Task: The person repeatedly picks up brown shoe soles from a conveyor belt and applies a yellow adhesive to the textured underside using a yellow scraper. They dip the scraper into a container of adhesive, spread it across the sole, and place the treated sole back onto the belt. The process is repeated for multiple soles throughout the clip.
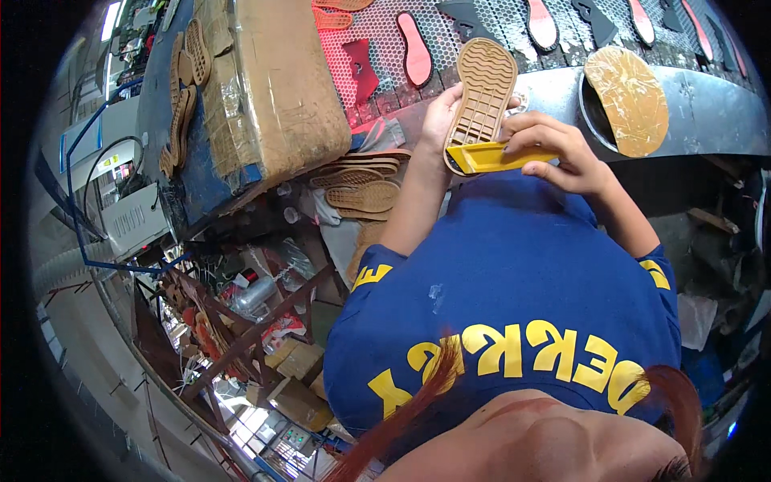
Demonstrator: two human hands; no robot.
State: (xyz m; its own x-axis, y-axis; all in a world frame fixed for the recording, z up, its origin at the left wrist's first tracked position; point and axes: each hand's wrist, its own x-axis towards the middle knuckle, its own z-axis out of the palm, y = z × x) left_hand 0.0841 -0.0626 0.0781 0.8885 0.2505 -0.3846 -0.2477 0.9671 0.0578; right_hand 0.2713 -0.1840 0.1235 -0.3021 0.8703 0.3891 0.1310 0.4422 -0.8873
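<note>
Hair strands (681, 402) nearest the camera, hanging over my blue shirt (514, 257). Far left: loose tan soles (197, 55) on a blue surface, then a taped cardboard box (281, 88). Right of the box and lower, a pile of soles (363, 197), just beside my left forearm.

My left hand (438, 120) comes next: raised, arm bent, mostly behind the shoe sole (486, 76), fingers closed round it, tips showing at the far edge. Sole is up in front of my chest, off any surface, toe end up, tread facing me. Yellow tool (502, 158), maybe a knife, lies across the heel end, dark tip to the left; can't tell if it touches the tread or what its edge is like.

My right hand (558, 145) has the tool's right part gripped, thumb below, fingers above, no slack visible; elbow bent out, wrist turned inward. I'd judge this as hand work on the heel end. Next move seems to call for a steady left hold, a controlled right wrist, left fingers clear of the tip.

Beyond the sole, pink insoles (415, 52) on a mesh belt; farther right, a tan pad (628, 100) by the metal ledge (715, 112).
</note>
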